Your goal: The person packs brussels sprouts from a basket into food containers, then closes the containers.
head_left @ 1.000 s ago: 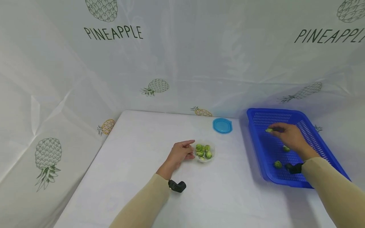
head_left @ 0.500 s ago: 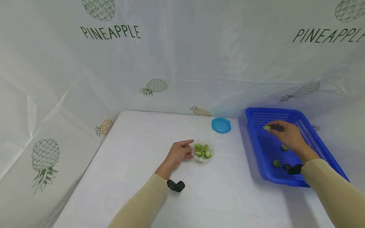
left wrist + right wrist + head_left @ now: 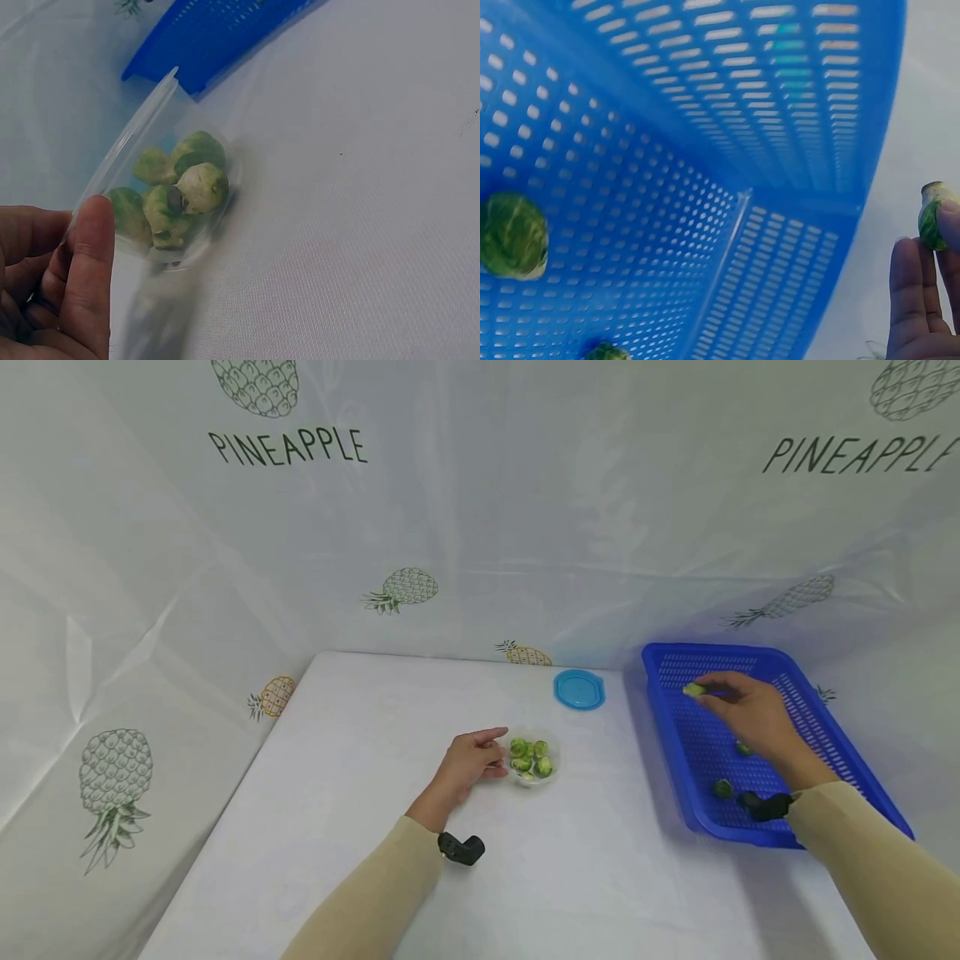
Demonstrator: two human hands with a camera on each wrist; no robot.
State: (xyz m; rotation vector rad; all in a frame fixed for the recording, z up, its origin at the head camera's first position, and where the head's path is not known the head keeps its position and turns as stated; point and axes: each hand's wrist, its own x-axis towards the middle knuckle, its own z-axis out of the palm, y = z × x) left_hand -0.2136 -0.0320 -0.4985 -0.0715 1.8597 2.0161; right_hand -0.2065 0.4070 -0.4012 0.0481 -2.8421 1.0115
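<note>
My left hand (image 3: 468,762) is at the left side of a small clear plastic bowl (image 3: 554,770) on the white table. In the left wrist view, thumb and fingers pinch the rim of this bowl (image 3: 127,142). Several green Brussels sprouts (image 3: 201,186) lie inside it. My right hand (image 3: 752,708) pinches one Brussels sprout (image 3: 693,690) between thumb and fingertips, above the far left part of a blue basket (image 3: 670,739). The right wrist view shows the held sprout (image 3: 932,217) partly covered by the thumb, its cut stem end upward.
Inside the basket lie loose Brussels sprouts (image 3: 723,789), partly hidden by the right arm. A round light-blue lid (image 3: 579,690) lies on the table (image 3: 360,727) behind the bowl. White sheeting (image 3: 525,510) printed with pineapples rises behind and at the sides.
My right hand, with the Brussels sprout in it, has shifted slightly left and up over the basket. The left hand keeps its hold on the bowl.
</note>
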